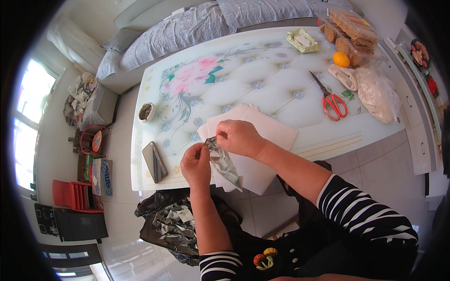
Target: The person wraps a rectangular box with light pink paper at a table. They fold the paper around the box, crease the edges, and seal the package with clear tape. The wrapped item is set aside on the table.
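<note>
Between thumb and fingers, my left hand (197, 163) pinches one side of the top of a crumpled silvery foil piece (225, 163). My right hand (240, 137) grips the other side of that top end. From there the foil hangs down in a narrow, pointed shape. Behind it, several overlapping white paper sheets (260, 154) lie at the table's front edge, some jutting past it. On the floor to the left of my legs, an open black plastic bag (151, 224) holds many crumpled silvery pieces (175, 224). Some fingertips are hidden by my own hands.
The table (246, 80) has a floral print. A smartphone (155, 162) and a small white bowl (146, 112) of dark matter stand left. Red-handled scissors (330, 102), an orange fruit (341, 59), a clear plastic bag (378, 95) and clear food boxes (355, 31) lie right.
</note>
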`<action>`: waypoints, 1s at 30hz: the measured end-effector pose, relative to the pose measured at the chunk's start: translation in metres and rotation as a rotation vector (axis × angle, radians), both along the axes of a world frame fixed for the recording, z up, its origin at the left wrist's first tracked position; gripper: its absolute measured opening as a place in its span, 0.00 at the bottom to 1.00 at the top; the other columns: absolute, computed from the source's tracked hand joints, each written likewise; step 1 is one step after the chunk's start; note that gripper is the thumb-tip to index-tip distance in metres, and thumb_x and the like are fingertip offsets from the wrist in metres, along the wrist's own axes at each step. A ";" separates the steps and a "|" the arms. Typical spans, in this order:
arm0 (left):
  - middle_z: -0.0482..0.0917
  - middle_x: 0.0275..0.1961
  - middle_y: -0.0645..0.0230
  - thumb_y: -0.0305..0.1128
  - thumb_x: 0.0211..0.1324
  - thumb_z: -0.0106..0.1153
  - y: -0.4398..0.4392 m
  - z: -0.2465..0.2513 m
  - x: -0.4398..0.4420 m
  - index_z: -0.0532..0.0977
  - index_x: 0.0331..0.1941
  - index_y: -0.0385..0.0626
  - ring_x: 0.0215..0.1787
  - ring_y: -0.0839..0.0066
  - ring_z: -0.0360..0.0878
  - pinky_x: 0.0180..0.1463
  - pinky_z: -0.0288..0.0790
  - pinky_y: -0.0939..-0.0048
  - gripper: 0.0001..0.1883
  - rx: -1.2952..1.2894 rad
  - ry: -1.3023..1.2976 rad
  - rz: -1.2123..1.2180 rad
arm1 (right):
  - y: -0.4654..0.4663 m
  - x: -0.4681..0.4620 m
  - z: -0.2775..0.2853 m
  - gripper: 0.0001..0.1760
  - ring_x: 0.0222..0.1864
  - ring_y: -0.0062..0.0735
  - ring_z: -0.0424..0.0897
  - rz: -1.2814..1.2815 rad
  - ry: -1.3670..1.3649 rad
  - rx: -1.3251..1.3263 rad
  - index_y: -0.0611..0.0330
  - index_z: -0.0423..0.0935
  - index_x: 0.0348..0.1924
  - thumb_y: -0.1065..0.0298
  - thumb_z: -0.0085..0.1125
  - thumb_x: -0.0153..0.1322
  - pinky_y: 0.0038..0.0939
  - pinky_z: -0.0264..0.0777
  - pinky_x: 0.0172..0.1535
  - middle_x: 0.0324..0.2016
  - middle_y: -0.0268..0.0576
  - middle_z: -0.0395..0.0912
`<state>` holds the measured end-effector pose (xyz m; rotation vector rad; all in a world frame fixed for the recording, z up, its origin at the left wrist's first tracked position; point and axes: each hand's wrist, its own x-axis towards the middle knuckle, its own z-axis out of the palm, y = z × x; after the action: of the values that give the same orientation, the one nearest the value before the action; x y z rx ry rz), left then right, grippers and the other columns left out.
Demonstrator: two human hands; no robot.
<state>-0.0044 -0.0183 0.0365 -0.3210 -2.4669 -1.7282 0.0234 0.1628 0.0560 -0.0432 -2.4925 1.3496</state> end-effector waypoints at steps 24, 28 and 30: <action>0.83 0.32 0.68 0.24 0.63 0.67 0.002 0.010 0.007 0.84 0.40 0.40 0.32 0.80 0.82 0.40 0.75 0.76 0.03 -0.091 0.139 -0.160 | 0.012 -0.003 -0.009 0.10 0.38 0.43 0.85 0.301 0.010 -0.098 0.58 0.84 0.34 0.61 0.70 0.66 0.38 0.77 0.43 0.32 0.44 0.85; 0.86 0.35 0.70 0.26 0.65 0.67 -0.002 0.000 0.003 0.84 0.45 0.39 0.35 0.81 0.83 0.43 0.76 0.76 0.07 0.049 0.106 -0.123 | 0.011 -0.003 -0.009 0.10 0.36 0.46 0.85 0.196 0.072 -0.017 0.59 0.83 0.33 0.61 0.68 0.69 0.40 0.77 0.40 0.31 0.45 0.85; 0.88 0.45 0.67 0.28 0.69 0.65 -0.006 0.002 -0.002 0.82 0.54 0.38 0.44 0.80 0.84 0.51 0.76 0.76 0.13 0.152 -0.023 -0.104 | 0.012 -0.004 -0.008 0.10 0.34 0.46 0.84 0.064 0.079 -0.063 0.59 0.82 0.33 0.61 0.67 0.71 0.40 0.76 0.39 0.30 0.46 0.85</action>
<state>-0.0060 -0.0240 0.0388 -0.4235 -2.3554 -1.9572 0.0192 0.1744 0.0482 0.0756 -2.4054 1.4265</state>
